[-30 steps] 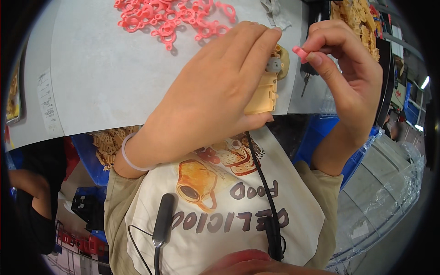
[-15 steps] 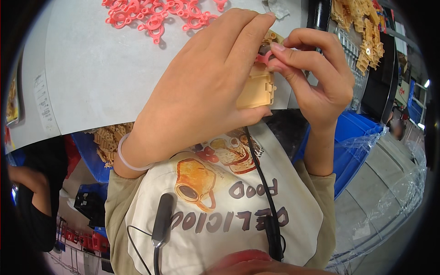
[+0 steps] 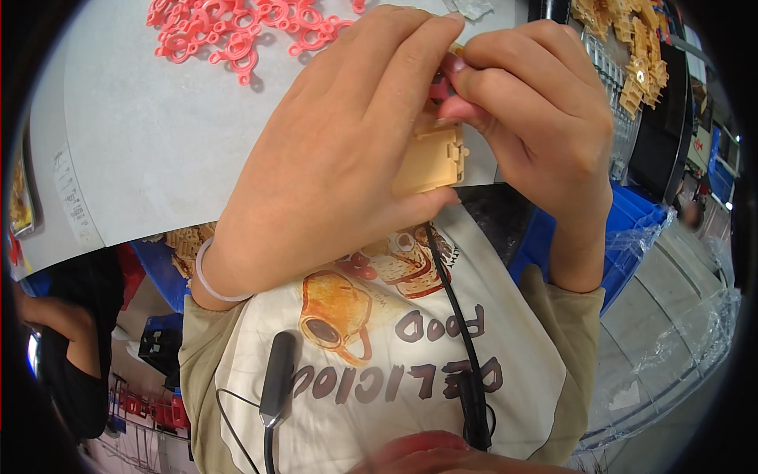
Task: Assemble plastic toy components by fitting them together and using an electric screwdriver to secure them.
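My left hand [image 3: 347, 134] is closed round a cream-yellow plastic housing [image 3: 430, 160], a shallow boxy part with small tabs along its right edge. The thumb lies along the housing's near side, and the fingers cover its far part. Bent close against the housing is my right hand [image 3: 545, 110], its thumb and index finger pinching a small pink plastic ring piece [image 3: 440, 88] at the housing's upper portion. Most of that ring piece is hidden by the fingers, so how it sits in the housing cannot be seen.
Several loose pink ring parts [image 3: 237, 35] lie in a heap on the grey-white table [image 3: 142, 134]. More yellow parts [image 3: 643, 59] are piled at the far right. Blue bins [image 3: 632, 237] stand below the table edge. A black cable [image 3: 454, 300] hangs down my front. Another person's arm [image 3: 67, 332] shows at left.
My right hand has moved slightly left and closed further over the housing, hiding more of the pink ring piece. The view has shifted a little.
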